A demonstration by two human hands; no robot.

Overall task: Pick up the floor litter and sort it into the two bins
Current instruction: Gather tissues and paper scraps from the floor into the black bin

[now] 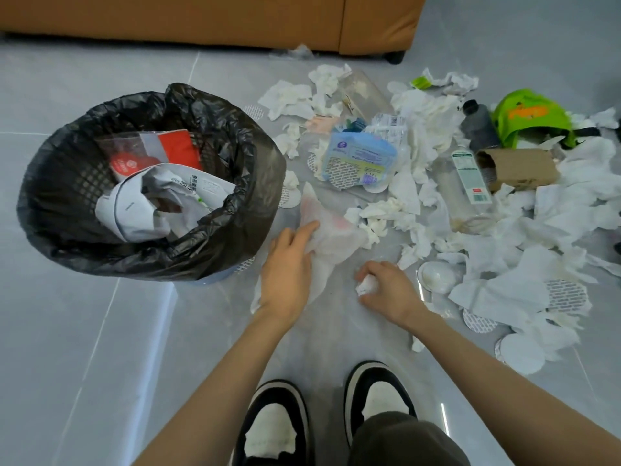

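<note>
A bin lined with a black bag [84, 237] stands on the floor at the left and holds red and white wrappers. Just right of it, my left hand [287, 269] grips a thin translucent white plastic bag [331, 237] that lies on the floor. My right hand [386, 290] holds a small crumpled white tissue [365, 284] low over the floor. Litter spreads to the right: crumpled tissues [383, 213], a blue wipes packet [358, 159], a clear plastic bottle [467, 186], a cardboard tube [521, 168] and a green bag [531, 117].
An orange-brown sofa [208, 18] runs along the back. A dark bottle [479, 124] and round white lids [437, 275] lie among the litter. My two black-and-white shoes [322, 418] stand at the bottom edge. Grey floor tiles [100, 348] stretch to the left.
</note>
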